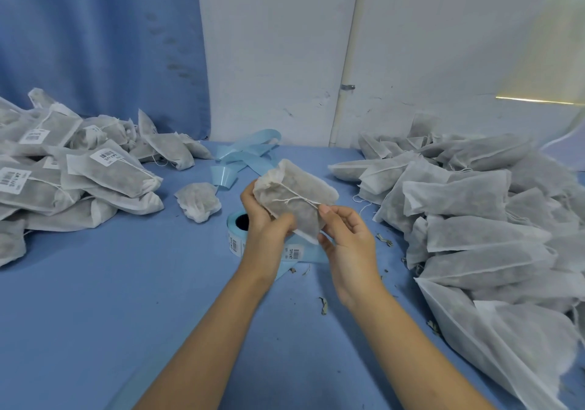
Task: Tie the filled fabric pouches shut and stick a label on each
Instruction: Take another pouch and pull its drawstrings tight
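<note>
We hold one pouch (pixel 294 192) above the mid-counter (pixel 126 283), our left hand (pixel 266 224) with fingers curled round its lower edge, our right hand (pixel 348 245) pinching its string (pixel 299 200), between the labelled pile (pixel 63 172) and the unlabelled pile (pixel 474 219), with bare counter nearer us.

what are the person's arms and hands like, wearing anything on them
Nothing is worn that shows. The left forearm and right forearm are bare, with no sleeve down to the frame's lower edge. The left hand and right hand have no gloves, and no ring, watch or bracelet is visible. The nails that show look short and unpainted.
</note>
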Demonstrator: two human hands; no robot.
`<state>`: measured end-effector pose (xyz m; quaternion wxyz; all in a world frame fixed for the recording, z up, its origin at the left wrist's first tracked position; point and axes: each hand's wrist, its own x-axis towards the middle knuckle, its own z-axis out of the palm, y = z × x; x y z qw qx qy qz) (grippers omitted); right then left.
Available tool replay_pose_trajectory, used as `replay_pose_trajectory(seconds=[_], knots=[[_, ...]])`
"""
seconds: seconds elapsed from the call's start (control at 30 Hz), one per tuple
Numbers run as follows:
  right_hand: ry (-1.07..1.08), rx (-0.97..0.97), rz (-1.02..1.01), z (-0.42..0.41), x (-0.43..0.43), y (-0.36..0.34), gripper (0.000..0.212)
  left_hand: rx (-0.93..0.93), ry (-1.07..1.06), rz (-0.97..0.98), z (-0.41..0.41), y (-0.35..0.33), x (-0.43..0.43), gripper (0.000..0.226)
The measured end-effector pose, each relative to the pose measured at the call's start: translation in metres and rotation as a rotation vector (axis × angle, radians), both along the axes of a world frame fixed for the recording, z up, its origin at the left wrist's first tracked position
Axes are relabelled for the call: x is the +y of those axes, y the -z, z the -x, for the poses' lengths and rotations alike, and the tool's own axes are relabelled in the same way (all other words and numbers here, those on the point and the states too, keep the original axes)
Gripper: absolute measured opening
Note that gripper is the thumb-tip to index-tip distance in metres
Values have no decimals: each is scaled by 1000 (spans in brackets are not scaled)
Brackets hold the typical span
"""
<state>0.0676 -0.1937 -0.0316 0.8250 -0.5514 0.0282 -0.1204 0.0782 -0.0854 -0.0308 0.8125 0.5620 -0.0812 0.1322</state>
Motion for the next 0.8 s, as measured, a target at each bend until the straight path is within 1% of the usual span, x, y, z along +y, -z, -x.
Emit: replay_pose_trajectory(seconds=[0.07, 0.1, 0.13, 0.23, 0.27, 0.37, 0.57, 0.67, 0.8], knots=[[-3, 0, 2, 1, 1, 0, 10, 3, 15, -36, 2, 2, -5, 74], [-4, 1, 8, 2, 1, 1, 10, 13, 3, -59, 3, 2, -7, 77], [-3, 4, 15, 3, 2, 1, 10, 20, -28, -72, 3, 2, -10, 72], [-6, 5, 26, 4, 3, 2, 10, 27, -117, -20, 2, 0, -14, 41], [-9, 3, 31, 4, 4, 2, 10, 31, -130, -12, 2, -1, -14, 35], [-24, -7, 52, 5, 4, 1, 9, 55, -149, -19, 0, 1, -10, 30], [-75, -24, 101, 7, 6, 1, 10, 120, -152, 111, -5, 0, -8, 11], [-112, -24, 111, 7, 7, 1, 8, 133, -167, 162, -6, 0, -6, 12], [-113, -7, 152, 8, 7, 1, 11, 115, -213, 137, -5, 0, -5, 12]])
